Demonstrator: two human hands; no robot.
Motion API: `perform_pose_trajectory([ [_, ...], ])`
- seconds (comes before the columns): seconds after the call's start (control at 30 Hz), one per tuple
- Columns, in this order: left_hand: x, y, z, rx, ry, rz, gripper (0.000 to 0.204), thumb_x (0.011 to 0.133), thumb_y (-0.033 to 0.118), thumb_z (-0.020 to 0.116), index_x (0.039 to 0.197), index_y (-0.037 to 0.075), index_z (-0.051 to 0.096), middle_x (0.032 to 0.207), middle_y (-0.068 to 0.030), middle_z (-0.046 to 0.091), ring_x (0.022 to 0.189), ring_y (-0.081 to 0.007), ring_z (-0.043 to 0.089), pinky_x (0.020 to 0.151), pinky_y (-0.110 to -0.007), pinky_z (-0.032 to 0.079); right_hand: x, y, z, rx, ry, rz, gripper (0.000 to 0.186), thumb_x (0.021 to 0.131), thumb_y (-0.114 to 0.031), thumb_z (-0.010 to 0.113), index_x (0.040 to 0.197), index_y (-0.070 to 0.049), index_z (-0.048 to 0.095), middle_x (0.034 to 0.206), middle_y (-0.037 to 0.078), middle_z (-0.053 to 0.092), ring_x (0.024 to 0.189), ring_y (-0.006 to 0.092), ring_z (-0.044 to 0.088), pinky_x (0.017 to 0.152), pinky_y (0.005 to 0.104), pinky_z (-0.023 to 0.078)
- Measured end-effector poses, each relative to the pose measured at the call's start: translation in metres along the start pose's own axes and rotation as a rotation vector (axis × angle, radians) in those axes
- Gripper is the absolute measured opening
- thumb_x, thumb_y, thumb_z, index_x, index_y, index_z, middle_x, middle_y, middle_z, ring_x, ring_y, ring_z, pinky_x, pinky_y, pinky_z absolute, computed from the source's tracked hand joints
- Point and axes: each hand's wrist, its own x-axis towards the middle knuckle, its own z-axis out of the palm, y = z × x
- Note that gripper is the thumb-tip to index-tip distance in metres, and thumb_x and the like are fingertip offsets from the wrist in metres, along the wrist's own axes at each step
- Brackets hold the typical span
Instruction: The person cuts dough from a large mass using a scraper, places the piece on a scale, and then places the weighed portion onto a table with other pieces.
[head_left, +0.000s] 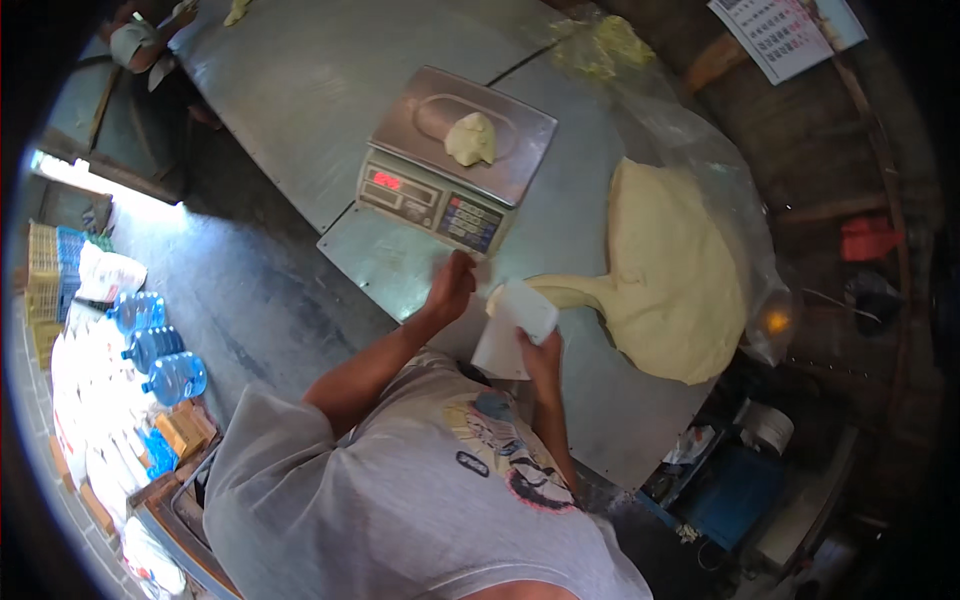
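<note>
My right hand (pixel 542 352) grips a white flat dough scraper (pixel 518 318) at the table's near edge. From the large pale dough mass (pixel 670 280) on the right, a tongue of dough (pixel 570 290) stretches to the scraper, whose blade partly covers its end. My left hand (pixel 454 284) is closed, fingers curled, just in front of the scale; whatever it may hold is hidden. A lump of dough (pixel 470 139) rests on the steel pan of the digital scale (pixel 430 205), which has a lit red display.
Clear plastic sheeting (pixel 765 270) lies along the far side of the big dough on the metal table (pixel 290 90). Another person's arm (pixel 150 45) shows at the far left corner. Blue water jugs (pixel 175 378) and crates (pixel 42 270) stand on the floor at left. A calendar (pixel 775 35) hangs at upper right.
</note>
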Motion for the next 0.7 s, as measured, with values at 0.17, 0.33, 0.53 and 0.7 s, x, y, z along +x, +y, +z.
perform_pose_trajectory([
  [0.17,0.023,0.038,0.012,-0.380,0.032,0.332,0.020,0.094,0.013,0.046,0.112,0.005,0.047,0.072,-0.0028,0.049,0.067,-0.0095,0.045,0.059,-0.027,0.038,-0.017,-0.008,-0.053,0.358,0.174,0.303,0.044,0.085,-0.001,0.065,0.128,0.002,0.053,0.118,0.010,0.063,0.107,0.0215,0.060,0.092,0.0332,0.046],
  [0.33,0.064,0.114,-0.011,0.015,0.212,0.340,0.040,0.085,0.018,0.067,0.116,0.002,0.048,0.092,-0.0134,0.054,0.084,-0.0234,0.055,0.072,-0.036,0.047,-0.020,-0.007,-0.080,0.365,0.312,0.342,0.050,0.086,0.000,0.064,0.133,0.004,0.046,0.124,0.012,0.059,0.111,0.0220,0.058,0.095,0.0339,0.045],
  [0.53,0.103,0.176,-0.032,0.458,0.508,0.836,0.057,0.075,0.007,0.069,0.127,0.006,0.045,0.126,-0.0219,0.044,0.116,-0.0407,0.044,0.097,-0.047,0.040,-0.016,-0.036,-0.069,0.405,0.327,0.381,0.052,0.086,-0.001,0.065,0.134,0.004,0.046,0.125,0.013,0.059,0.113,0.0236,0.057,0.097,0.0351,0.043],
  [0.7,0.127,0.139,-0.039,0.822,0.461,0.462,0.073,0.081,0.006,0.062,0.146,0.004,0.028,0.143,-0.0249,0.037,0.134,-0.0467,0.031,0.106,-0.054,0.033,-0.013,-0.033,-0.055,0.415,0.261,0.349,0.054,0.085,-0.003,0.067,0.134,0.004,0.046,0.126,0.013,0.058,0.113,0.0237,0.057,0.097,0.0346,0.043],
])
